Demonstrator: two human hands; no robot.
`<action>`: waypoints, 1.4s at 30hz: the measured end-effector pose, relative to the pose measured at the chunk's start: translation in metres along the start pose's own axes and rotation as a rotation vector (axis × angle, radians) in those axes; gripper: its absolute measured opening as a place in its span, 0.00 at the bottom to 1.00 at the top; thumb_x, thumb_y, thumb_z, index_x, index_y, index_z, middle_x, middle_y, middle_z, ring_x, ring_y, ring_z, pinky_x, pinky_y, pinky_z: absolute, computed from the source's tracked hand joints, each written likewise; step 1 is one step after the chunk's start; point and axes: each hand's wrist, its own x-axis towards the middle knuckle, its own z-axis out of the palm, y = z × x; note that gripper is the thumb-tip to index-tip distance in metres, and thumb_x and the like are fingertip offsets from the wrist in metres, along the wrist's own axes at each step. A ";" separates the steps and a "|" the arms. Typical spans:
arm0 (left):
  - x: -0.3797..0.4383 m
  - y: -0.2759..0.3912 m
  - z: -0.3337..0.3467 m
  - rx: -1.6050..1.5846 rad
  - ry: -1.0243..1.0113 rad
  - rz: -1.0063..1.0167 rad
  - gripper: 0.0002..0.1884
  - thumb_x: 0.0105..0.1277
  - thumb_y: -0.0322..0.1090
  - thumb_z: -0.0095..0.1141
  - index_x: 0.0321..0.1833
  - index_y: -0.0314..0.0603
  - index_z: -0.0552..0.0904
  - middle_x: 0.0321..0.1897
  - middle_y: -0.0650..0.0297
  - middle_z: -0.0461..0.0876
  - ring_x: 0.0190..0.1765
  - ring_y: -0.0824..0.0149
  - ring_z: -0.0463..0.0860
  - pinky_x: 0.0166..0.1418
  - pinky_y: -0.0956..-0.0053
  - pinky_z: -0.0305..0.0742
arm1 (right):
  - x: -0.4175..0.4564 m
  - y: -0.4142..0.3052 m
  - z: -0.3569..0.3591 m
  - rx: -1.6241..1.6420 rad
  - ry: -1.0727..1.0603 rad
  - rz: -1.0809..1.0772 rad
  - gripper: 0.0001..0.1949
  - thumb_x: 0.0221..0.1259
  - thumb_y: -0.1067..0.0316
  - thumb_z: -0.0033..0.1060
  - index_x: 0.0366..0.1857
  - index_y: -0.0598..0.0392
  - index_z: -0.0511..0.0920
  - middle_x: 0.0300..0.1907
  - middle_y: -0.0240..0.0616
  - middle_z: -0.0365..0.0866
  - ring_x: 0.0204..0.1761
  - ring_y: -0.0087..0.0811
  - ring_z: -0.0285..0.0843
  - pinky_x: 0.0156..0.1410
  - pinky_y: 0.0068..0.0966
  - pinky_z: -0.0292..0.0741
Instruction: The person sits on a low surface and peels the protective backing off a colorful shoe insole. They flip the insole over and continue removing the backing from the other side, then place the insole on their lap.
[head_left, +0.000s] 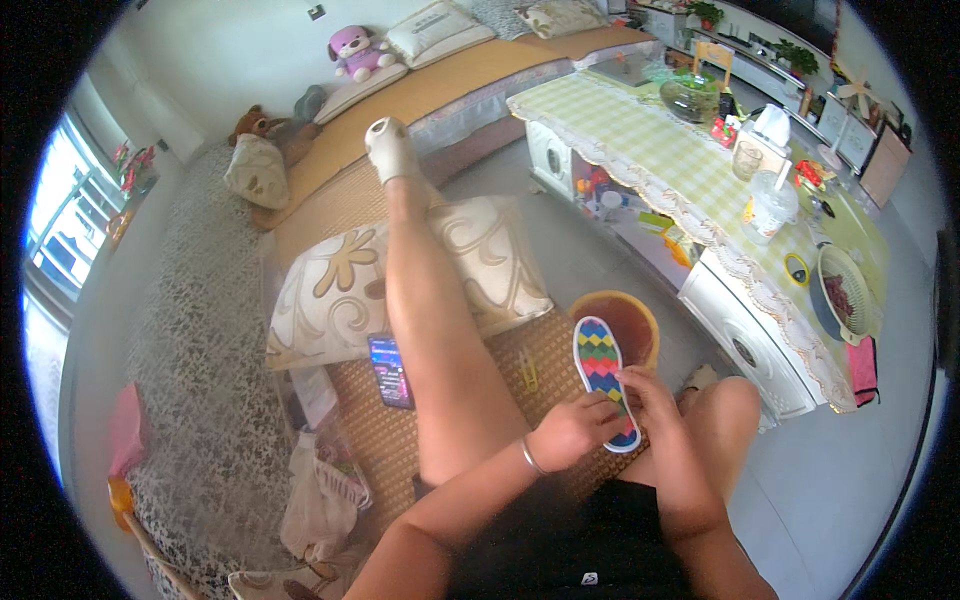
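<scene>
A shoe insole (598, 360) with a white rim and a multicoloured zigzag pattern is held upright over the woven mat, toe end away from me. My right hand (646, 394) grips its right edge, thumb on the patterned face. My left hand (579, 429), with a silver bangle at the wrist, touches the lower part of the insole; its fingertips are bent over the pattern, and whether they pinch anything is too small to tell. Yellow-handled scissors or snips (529, 371) lie on the mat left of the insole. A smartphone (391, 373) with a lit screen lies beside my outstretched leg.
Behind the insole stands a yellow-rimmed round bin (654, 330). A patterned cushion (330, 292) lies under my leg. To the right, a long table with a green checked cloth (637, 142) holds a plastic cup (769, 206) and a colander (847, 281). A cloth bag (319, 495) lies at left.
</scene>
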 end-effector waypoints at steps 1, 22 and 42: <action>-0.005 0.003 -0.001 -0.028 -0.121 -0.070 0.31 0.49 0.33 0.65 0.61 0.45 0.80 0.55 0.55 0.80 0.58 0.51 0.80 0.59 0.60 0.79 | -0.024 -0.021 0.029 -0.021 0.035 -0.007 0.07 0.59 0.65 0.70 0.31 0.55 0.82 0.26 0.30 0.81 0.25 0.23 0.76 0.30 0.20 0.70; -0.111 -0.018 -0.096 0.122 0.656 -0.889 0.23 0.58 0.19 0.63 0.58 0.32 0.78 0.46 0.57 0.83 0.45 0.67 0.83 0.51 0.74 0.79 | 0.002 0.041 0.020 -0.987 0.002 -0.161 0.14 0.55 0.62 0.74 0.26 0.64 0.82 0.20 0.40 0.80 0.22 0.27 0.74 0.30 0.32 0.70; -0.301 -0.036 -0.208 0.736 -0.062 -1.838 0.39 0.57 0.48 0.70 0.65 0.27 0.72 0.58 0.41 0.78 0.62 0.44 0.76 0.66 0.56 0.73 | 0.014 0.020 0.013 -0.787 0.065 -0.305 0.08 0.59 0.70 0.66 0.26 0.63 0.78 0.21 0.29 0.76 0.26 0.20 0.70 0.33 0.24 0.69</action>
